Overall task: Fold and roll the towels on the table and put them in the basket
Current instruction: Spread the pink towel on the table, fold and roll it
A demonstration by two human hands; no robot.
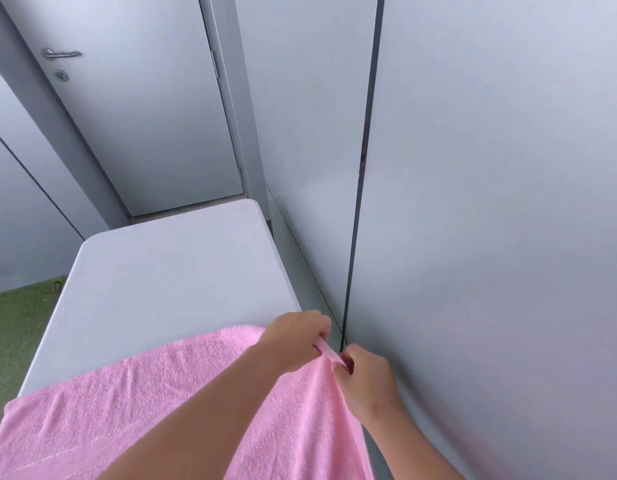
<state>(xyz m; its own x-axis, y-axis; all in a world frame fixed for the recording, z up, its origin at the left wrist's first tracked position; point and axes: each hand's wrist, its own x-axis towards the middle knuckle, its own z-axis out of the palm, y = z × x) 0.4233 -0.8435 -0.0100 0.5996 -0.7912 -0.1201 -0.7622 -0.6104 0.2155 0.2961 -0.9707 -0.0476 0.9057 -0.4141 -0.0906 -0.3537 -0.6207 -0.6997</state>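
The left hand (pixel 293 337) and right hand (pixel 366 379) each pinch the pink terry towel (pixel 161 393) by its hem, beside the grey table (pixel 168 271) edge. It is likely light and limp, so it is best gripped at the corners.

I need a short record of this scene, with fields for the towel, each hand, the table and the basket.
towel: pink terry-cloth towel, spread over the table's near end, not rolled
left hand: left hand pinches the towel's right edge
right hand: right hand pinches the same edge, close by
table: white rectangular table, beside a grey wall
basket: not in view
background: grey door with a metal lever handle; green floor
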